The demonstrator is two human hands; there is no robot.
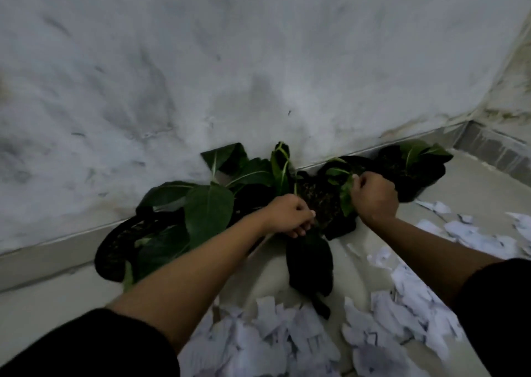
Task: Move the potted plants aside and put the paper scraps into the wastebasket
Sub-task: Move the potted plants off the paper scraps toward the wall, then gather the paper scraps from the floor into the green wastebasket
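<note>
Head view shows both hands clamped on the soft black rim of the middle potted plant at the floor's wall edge: left hand at its near-left lip, right hand at its right. Soil-filled bags look heavy and floppy; grip the rim, not the leaves. Paper scraps, light and loose, litter the near floor.

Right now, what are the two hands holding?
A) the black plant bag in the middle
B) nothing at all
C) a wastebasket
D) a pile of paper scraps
A: the left hand and the right hand each grip an edge of the middle plant bag by the wall, while the paper scraps lie untouched on the floor nearer the person.
</note>
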